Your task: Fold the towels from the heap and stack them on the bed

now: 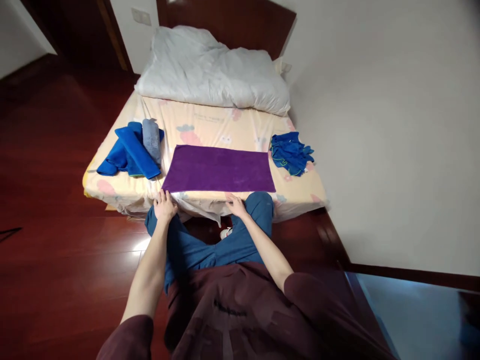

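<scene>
A purple towel [221, 170] lies spread flat as a rectangle across the near part of the bed. My left hand [164, 206] rests over my left knee, its fingertips at the towel's near left corner; whether they touch the cloth is hard to tell. Just below the towel's near edge, my right hand [236, 205] lies by my right knee with fingers stretched out to the left. Neither hand shows anything held. To the left are folded blue towels [131, 150] and a rolled grey towel [151, 140]. Crumpled blue cloths with green edging [290, 152] lie at the right.
The bed [213, 122] has a cream patterned sheet that hangs over its near edge. A bulky white quilt [213, 70] lies by the dark headboard [232, 22]. A white wall [375, 125] runs along the right, and dark red wood floor [67, 225] extends left.
</scene>
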